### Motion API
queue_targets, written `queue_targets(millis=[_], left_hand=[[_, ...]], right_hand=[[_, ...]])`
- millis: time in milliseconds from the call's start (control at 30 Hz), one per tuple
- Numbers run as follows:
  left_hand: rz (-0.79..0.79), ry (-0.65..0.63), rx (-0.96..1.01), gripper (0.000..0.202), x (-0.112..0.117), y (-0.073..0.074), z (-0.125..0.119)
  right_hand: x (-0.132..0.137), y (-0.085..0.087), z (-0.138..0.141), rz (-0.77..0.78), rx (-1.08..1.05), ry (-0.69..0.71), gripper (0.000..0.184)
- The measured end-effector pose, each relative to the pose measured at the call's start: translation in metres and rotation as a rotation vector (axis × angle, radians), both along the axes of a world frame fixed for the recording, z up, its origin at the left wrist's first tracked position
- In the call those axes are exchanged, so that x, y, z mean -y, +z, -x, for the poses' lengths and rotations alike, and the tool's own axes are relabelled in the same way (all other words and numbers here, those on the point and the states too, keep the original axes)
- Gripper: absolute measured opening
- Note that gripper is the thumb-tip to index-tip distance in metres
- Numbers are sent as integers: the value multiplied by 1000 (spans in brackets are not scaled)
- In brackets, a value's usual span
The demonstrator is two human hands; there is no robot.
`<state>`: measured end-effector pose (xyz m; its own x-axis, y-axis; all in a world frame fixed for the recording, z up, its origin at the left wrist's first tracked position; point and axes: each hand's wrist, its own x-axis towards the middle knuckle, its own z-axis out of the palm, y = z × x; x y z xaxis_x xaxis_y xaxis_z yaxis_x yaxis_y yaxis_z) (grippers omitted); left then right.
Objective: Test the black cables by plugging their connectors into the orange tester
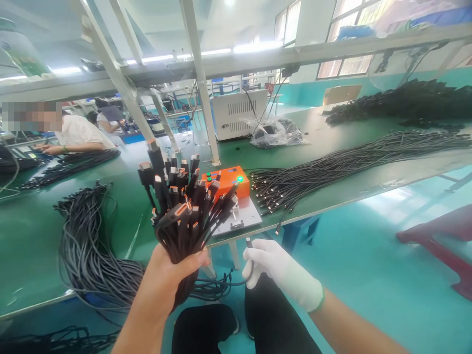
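My bare left hand is wrapped round a thick bundle of black USB cables, connector ends pointing up, several with orange inside. My right hand, in a white glove, pinches one cable's connector between thumb and fingers. That cable's cord runs left below the bundle. Just behind the bundle, an orange tester box with a lit green light stands on a metal plate at the table edge. The bundle hides part of the box and plate.
Many black cables lie across the right of the green table, and another bunch hangs over its left edge. Behind stand a white metal case, a plastic bag and rack posts. A co-worker sits far left.
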<state>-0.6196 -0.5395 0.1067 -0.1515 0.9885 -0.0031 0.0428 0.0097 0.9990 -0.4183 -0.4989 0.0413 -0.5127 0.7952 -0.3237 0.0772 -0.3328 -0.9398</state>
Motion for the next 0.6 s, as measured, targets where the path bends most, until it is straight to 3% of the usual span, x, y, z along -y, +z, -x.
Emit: queue_targets(millis=[133,233,267,333,433,500,600], left_hand=[[15,-29,47,10,2,1,2],[46,-60,126,17,2,-1,4],[59,-71,137,19,2,-2,4],[78,-87,117,18,1,-4,5],[83,-92,34,13,-1,-7,6],[74,-56,11,11,-2,-8,5],[45,-3,28,11,-4,-8,4]], right_hand=[[3,-5,-1,-58,324,67,18],[2,9,0,-253,581,-47,22],[3,18,2,-343,573,-99,17],[5,38,8,-467,361,-170,15],[9,62,24,-402,-42,-200,20],[11,63,33,-342,-81,-233,19],[9,40,39,-366,4,-297,23]])
